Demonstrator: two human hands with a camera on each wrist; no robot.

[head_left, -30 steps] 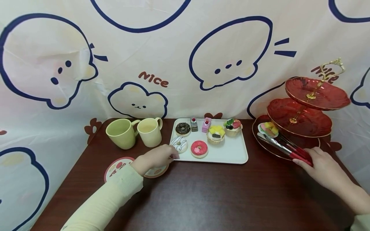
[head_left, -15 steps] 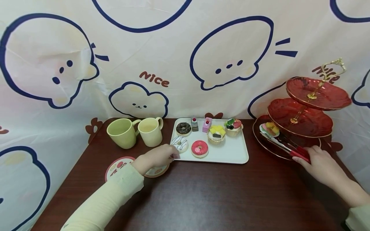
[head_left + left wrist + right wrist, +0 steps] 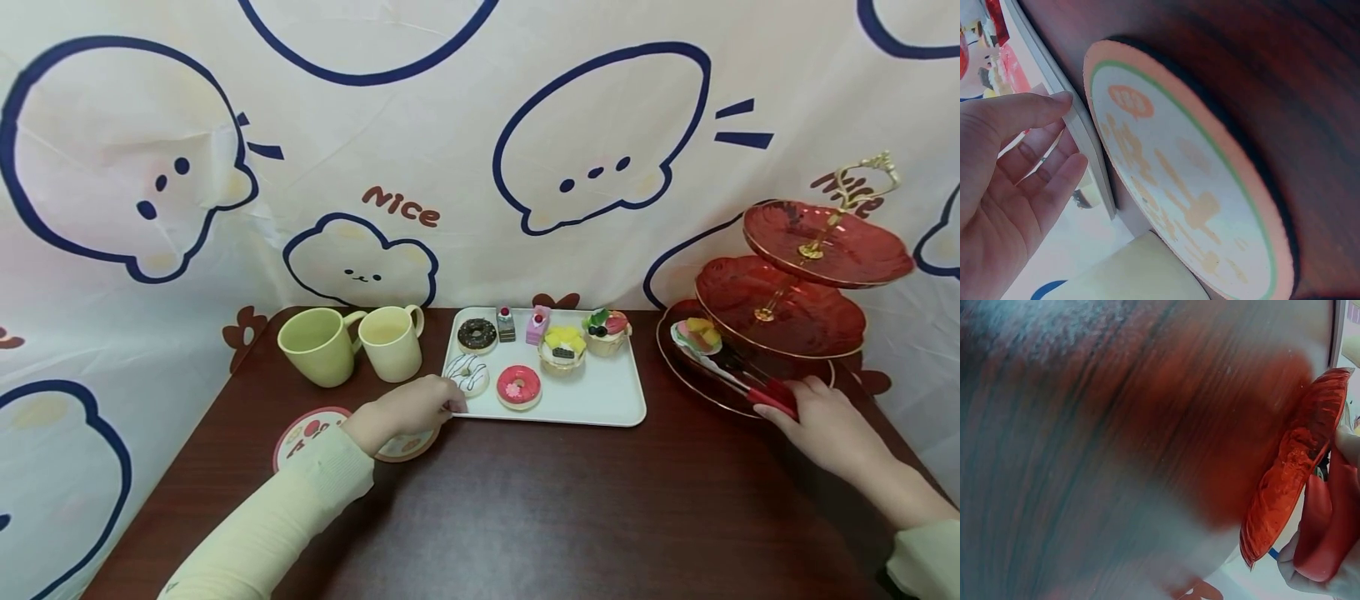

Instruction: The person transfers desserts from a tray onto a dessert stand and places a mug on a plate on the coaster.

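My left hand is at the front left corner of a white tray. In the left wrist view its thumb and fingertips pinch the tray's rim. Beside that hand lies a round coaster, partly covered by it in the head view. On the right, my right hand grips tongs with red handles and silver arms. The tongs' tips are at a small fruit-topped pastry over the lowest plate of a red tiered stand. Whether the tips still squeeze the pastry, I cannot tell.
Donuts such as the pink donut, two cake slices and two tarts stand on the tray. A green mug and a cream mug stand behind another coaster. A patterned cloth hangs behind the table.
My right hand has shifted slightly left, and the tongs have turned so a silver tip now lies along the pastry's left side. My left hand stays at the tray corner.
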